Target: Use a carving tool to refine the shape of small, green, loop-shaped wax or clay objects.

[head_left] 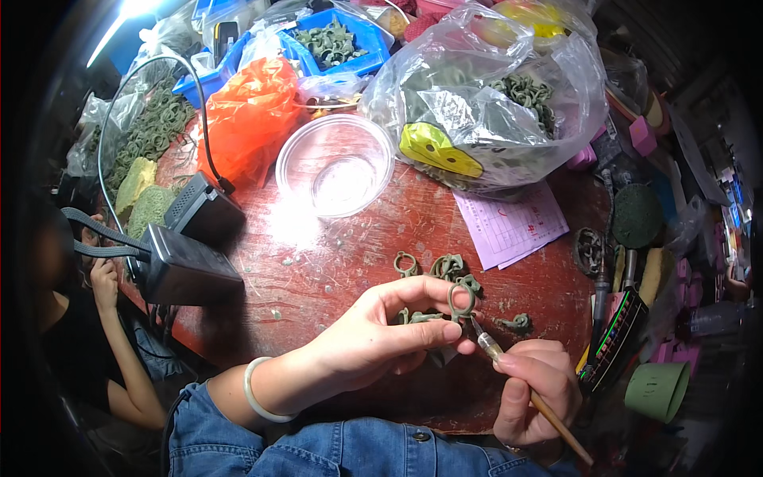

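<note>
Pinched between the thumb and fingers of my left hand (358, 322) is a small green ring (461, 300), held upright over the table. My right hand (542, 389) grips a slim tool (559, 425) with a wooden handle like a pen. Its pointed metal tip meets the ring's lower edge or stops just short of it; I cannot tell which. Several similar green pieces lie on the table beyond my left fingers, among them a ring (406, 265) and a cluster (447, 267). One more green piece (517, 323) rests above my right hand.
On the red table (381, 230) stand a clear plastic bowl (288, 179), a large clear bag (445, 95) of green pieces, pink slips (513, 226) and an orange bag (250, 119). Black boxes (191, 266) with cables sit left, near another person's arm (127, 374). Tools crowd the right edge.
</note>
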The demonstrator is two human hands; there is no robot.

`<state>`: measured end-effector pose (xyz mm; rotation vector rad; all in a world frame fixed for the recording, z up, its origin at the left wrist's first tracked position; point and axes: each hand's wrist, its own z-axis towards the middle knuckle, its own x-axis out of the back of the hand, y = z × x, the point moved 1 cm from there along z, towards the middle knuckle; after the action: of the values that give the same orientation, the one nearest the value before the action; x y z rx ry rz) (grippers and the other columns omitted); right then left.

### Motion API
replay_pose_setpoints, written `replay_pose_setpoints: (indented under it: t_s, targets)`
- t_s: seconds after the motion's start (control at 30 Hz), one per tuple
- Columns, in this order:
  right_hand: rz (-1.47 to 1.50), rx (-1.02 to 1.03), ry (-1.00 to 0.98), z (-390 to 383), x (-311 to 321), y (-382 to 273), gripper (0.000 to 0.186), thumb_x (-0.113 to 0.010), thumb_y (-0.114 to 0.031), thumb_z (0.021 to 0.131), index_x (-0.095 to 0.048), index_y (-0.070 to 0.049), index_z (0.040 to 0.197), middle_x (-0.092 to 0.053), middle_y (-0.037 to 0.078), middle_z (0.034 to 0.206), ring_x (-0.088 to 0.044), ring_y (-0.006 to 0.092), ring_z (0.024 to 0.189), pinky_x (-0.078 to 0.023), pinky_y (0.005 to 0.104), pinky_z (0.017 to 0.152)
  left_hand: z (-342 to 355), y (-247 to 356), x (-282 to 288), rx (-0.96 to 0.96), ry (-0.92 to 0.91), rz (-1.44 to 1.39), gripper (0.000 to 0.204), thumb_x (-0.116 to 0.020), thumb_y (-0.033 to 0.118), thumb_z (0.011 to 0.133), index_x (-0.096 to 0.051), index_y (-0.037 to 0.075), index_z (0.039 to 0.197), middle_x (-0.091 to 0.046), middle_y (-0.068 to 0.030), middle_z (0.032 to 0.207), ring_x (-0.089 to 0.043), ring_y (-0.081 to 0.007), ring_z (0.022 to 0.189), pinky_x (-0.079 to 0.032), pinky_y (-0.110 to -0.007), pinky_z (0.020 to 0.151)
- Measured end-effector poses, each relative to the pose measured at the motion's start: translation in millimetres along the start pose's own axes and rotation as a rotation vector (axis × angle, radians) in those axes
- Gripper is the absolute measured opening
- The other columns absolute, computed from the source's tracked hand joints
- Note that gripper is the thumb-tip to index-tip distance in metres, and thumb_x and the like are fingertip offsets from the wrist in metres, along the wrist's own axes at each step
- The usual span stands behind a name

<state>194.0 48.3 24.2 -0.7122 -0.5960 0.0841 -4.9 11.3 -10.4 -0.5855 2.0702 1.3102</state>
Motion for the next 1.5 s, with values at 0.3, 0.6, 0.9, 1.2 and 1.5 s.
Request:
replay_pose_setpoints:
  t_s: [0.3, 0.6, 0.9, 1.2, 1.5]
  targets:
    - [-0.002, -0.007, 0.035, -2, -3, 5, 0.016, -0.058, -0.003, 0.086, -0.061, 0.002, 0.102, -0.059, 0.011, 0.083, -0.06, 0.0235, 0.067, -0.051, 0.0319, 0.061, -2, 6, 1, 0.045, -0.041, -0.026, 0.025, -0.061, 0.01, 0.092, -0.057, 0.004, 0.116, -0.067, -0.0104, 0.102, -0.063, -0.0069, 0.076, -0.035, -0.014, 0.045]
    - [0.101, -0.014, 0.01, 0, 0, 7, 0.018, -0.055, 0.0, 0.085, -0.059, 0.004, 0.102, -0.057, 0.011, 0.086, -0.058, 0.0221, 0.067, -0.049, 0.0307, 0.063, -1, 6, 3, 0.092, -0.016, -0.116, 0.023, -0.057, 0.017, 0.094, -0.057, 0.0, 0.11, -0.066, -0.0134, 0.099, -0.062, -0.0079, 0.073, -0.034, -0.014, 0.041]
    - [0.127, -0.051, -0.028, 3, 2, 8, 0.019, -0.056, 0.002, 0.084, -0.059, 0.003, 0.103, -0.056, 0.012, 0.088, -0.058, 0.0233, 0.07, -0.05, 0.0327, 0.064, -2, 8, 3, 0.095, -0.078, -0.175, 0.024, -0.056, 0.02, 0.095, -0.059, 0.0, 0.106, -0.066, -0.0127, 0.098, -0.065, -0.0094, 0.078, -0.036, -0.015, 0.042]
    - [0.145, -0.047, -0.025, 2, 1, 6, 0.016, -0.056, 0.001, 0.086, -0.06, 0.002, 0.102, -0.056, 0.011, 0.088, -0.059, 0.0224, 0.071, -0.05, 0.0321, 0.064, -1, 8, 3, 0.116, -0.067, -0.221, 0.027, -0.052, 0.018, 0.093, -0.058, -0.006, 0.104, -0.065, -0.0188, 0.095, -0.06, -0.0117, 0.065, -0.034, -0.016, 0.039]
    - [0.177, -0.071, 0.028, 1, 0, 9, 0.014, -0.057, -0.005, 0.09, -0.06, 0.001, 0.102, -0.057, 0.011, 0.089, -0.06, 0.0235, 0.073, -0.051, 0.0327, 0.067, -1, 6, 10, 0.157, -0.047, -0.278, 0.028, -0.051, 0.015, 0.089, -0.055, -0.008, 0.104, -0.062, -0.024, 0.095, -0.055, -0.0141, 0.058, -0.033, -0.018, 0.037]
